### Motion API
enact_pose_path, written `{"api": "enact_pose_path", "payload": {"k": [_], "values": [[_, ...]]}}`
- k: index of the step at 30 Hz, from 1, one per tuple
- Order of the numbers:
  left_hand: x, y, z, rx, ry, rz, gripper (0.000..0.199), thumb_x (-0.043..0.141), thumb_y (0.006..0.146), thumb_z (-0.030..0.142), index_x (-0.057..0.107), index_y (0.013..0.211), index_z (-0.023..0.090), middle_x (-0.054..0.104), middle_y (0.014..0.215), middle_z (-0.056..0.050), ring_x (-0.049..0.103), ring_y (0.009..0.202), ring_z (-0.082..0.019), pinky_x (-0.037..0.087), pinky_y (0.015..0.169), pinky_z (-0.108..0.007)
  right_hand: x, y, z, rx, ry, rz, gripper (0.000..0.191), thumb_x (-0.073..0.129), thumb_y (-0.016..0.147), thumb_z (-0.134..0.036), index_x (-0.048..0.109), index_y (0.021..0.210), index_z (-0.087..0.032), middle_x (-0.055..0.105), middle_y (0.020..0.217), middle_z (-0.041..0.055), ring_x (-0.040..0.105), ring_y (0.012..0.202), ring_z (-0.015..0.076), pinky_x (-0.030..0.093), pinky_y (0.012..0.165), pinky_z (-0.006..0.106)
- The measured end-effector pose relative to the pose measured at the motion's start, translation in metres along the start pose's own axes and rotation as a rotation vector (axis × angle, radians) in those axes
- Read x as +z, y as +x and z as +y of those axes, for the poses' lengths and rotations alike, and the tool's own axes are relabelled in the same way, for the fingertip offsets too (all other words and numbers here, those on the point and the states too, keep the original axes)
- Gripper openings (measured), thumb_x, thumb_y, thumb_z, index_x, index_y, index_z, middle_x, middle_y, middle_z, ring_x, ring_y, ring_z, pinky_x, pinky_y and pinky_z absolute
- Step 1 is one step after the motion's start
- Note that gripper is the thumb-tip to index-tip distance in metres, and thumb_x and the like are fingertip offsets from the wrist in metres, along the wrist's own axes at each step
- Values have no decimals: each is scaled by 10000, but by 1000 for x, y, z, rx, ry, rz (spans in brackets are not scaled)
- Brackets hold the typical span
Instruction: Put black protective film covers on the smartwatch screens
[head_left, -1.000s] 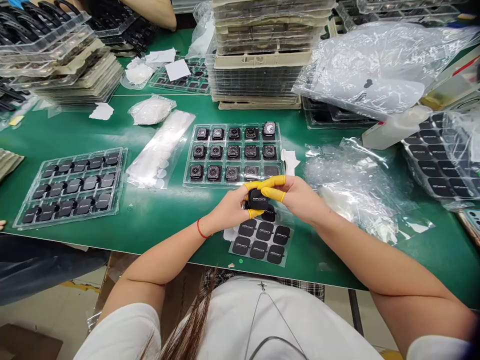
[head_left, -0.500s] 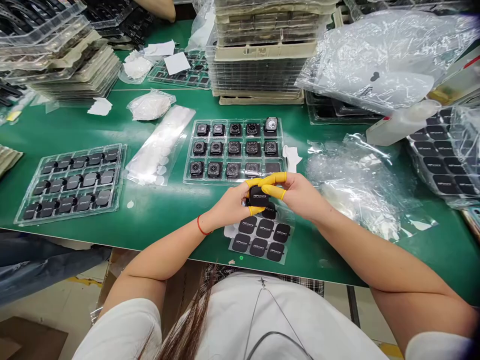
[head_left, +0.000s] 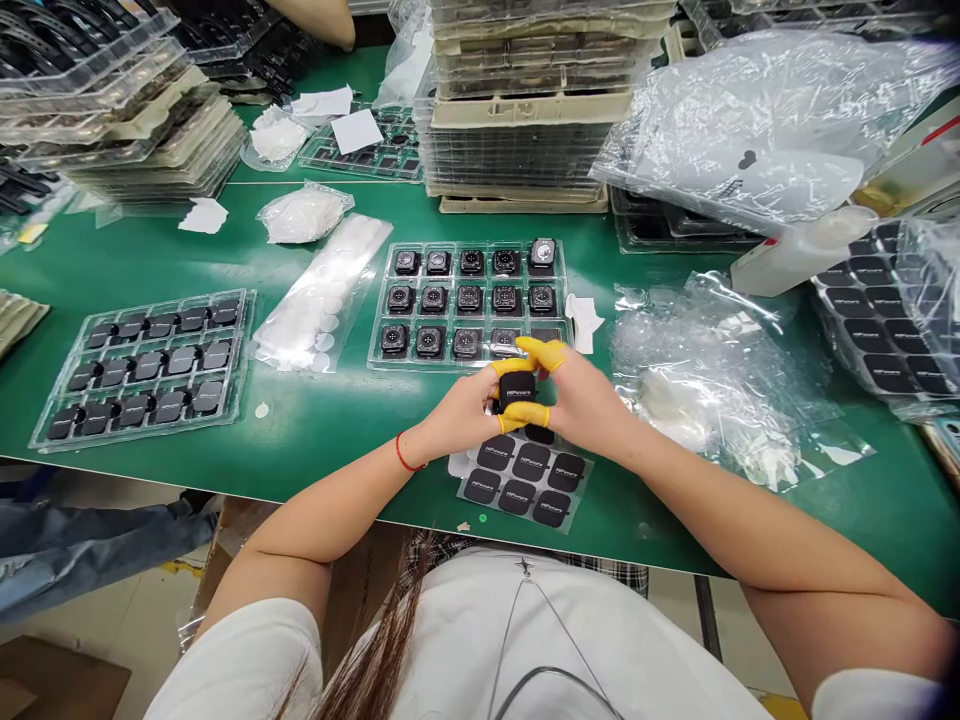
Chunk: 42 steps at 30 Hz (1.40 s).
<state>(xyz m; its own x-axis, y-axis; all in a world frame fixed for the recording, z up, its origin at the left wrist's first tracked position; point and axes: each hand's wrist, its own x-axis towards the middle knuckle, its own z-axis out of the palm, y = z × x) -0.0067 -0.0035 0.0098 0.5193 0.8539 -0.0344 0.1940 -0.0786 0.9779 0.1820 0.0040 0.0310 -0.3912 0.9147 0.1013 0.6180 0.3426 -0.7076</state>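
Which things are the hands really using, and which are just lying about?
Being used:
left hand
right hand
black pad
yellow finger cots
pad sheet

Lying about:
watch tray
dark tray
bag of white discs
tray stack
white bottle

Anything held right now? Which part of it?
Yes: a square black watch body, pinched at its top and bottom edges by the left hand's yellow-cotted fingers. The right hand is against its other side; grip unclear.
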Motion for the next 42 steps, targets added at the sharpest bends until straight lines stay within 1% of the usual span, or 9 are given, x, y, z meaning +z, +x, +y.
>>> {"api": "enact_pose_path", "payload": {"k": [3,11,15,18,22,29,34,39,42], "values": [[2,1,-2,-28,14,-42,551,701,783,244,508,1299,241,688,1105,-63,673,897,-181,544,799,-323,2,3,2,93,220,-100,464,652,824,-422,611,1253,-251,676,1172,72,628,1048,276,503,888,419],[-18,11,-6,-272,-81,-309,904,595,886,373,21,1550,157,756,840,-44,685,776,-156,486,737,-287,-42,50,53,283,63,327,193,552,871,-304,656,998,-202,711,924,77,650,847,242,488,765,376],[-32,3,1,-270,107,-498,656,570,895,446,323,1442,182,737,698,29,536,467,-108,341,485,-247,-48,58,59,260,-288,186,255,521,900,-293,679,1076,-198,721,896,94,651,834,283,469,727,384],[-43,-3,10,-265,199,-423,347,566,879,530,590,974,197,694,600,32,556,464,-124,333,451,-260,-40,56,58,175,-443,-22,280,493,920,-270,705,1086,-193,725,966,107,646,871,295,468,736,384],[-64,-7,24,-329,246,-405,404,542,882,567,602,719,203,733,670,-10,654,582,-155,432,542,-258,-37,61,62,57,-476,-81,318,464,925,-184,731,1096,-154,693,1122,128,609,1035,281,467,856,381],[-59,-6,30,-166,-41,-297,526,550,923,412,458,1396,201,763,949,-58,700,932,-173,507,819,-292,-45,108,65,6,-771,-191,383,653,865,-277,697,1203,-103,684,1147,183,530,1086,351,445,806,408],[-20,7,5,-104,-307,-44,496,676,826,260,522,1282,138,732,955,-92,684,959,-178,510,904,-347,-40,124,60,-9,-821,-186,220,665,822,-204,741,985,-77,699,1011,216,557,1044,353,417,835,408],[-7,13,-14,-132,-386,40,538,682,800,200,481,1296,144,681,943,-64,650,964,-163,492,937,-361,-40,101,53,107,-730,-5,360,421,901,-114,660,1157,-33,692,981,213,609,977,326,446,800,412],[-3,12,-17,-136,-396,32,728,678,799,202,314,1430,180,636,984,-52,624,954,-156,495,920,-358,-30,66,39,99,-286,74,353,402,947,-207,623,1218,-158,703,1051,103,636,913,241,488,758,351]]}}
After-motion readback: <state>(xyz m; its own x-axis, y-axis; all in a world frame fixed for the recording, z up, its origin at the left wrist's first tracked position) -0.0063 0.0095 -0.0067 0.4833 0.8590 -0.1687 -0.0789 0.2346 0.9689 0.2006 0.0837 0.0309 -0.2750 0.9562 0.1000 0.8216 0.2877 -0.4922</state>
